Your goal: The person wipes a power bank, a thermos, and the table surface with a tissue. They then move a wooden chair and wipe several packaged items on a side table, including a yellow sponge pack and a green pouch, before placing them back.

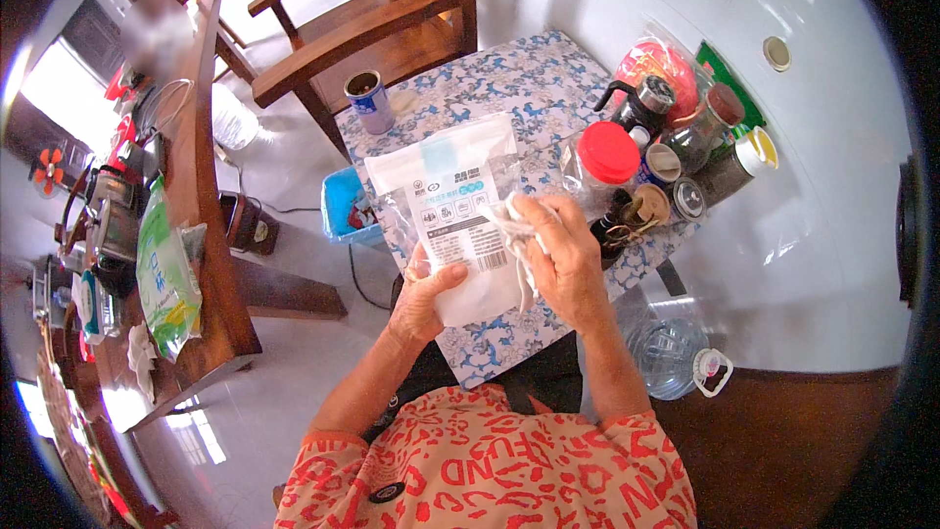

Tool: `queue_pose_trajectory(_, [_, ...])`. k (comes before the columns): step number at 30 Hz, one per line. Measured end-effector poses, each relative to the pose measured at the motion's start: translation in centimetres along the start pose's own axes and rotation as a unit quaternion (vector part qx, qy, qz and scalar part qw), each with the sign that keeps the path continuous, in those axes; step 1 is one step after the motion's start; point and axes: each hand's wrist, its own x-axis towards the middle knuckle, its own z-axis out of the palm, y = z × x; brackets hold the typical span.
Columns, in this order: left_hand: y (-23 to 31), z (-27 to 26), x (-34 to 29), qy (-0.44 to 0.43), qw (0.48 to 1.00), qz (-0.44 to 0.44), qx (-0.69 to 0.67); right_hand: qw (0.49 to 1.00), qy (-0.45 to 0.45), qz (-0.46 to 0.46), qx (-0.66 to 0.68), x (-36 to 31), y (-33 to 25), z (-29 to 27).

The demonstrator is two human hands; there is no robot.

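Head view: left hand (423,296) gripped the white pouch (452,211) at its lower edge, steadying it above the patterned table (519,78). Right hand (560,250) closed on a white piece (511,220) against the pouch's side.

The right hand (558,255) covers the pouch's (455,216) right edge; a far-left figure (162,34) is blurred beyond telling.

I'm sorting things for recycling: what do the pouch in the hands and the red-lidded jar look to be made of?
The pouch, held by the left hand and right hand, looks like thin plastic film: glossy, partly see-through, creased. The red-lidded jar seems clear plastic or glass, hard to tell; its lid looks like matte plastic.
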Motion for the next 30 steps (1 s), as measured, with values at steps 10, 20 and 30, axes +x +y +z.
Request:
queue_pose_trajectory(10, [0.4, -1.5, 0.7, 0.039, 0.998, 0.039, -0.012, 0.967, -0.218, 0.048, 0.126, -4.1, 0.2, -3.5])
queue_pose_trajectory(20, [-0.1, -0.7, -0.1, -0.054, 0.998, -0.042, 0.009, 0.836, 0.026, 0.288, 0.466, 0.3, 2.6, -0.4])
queue_pose_trajectory(30, [0.4, 0.3, 0.1, 0.106, 0.946, 0.141, 0.271, 0.957, 0.09, 0.193, 0.199, -0.1, 0.9, 1.0])
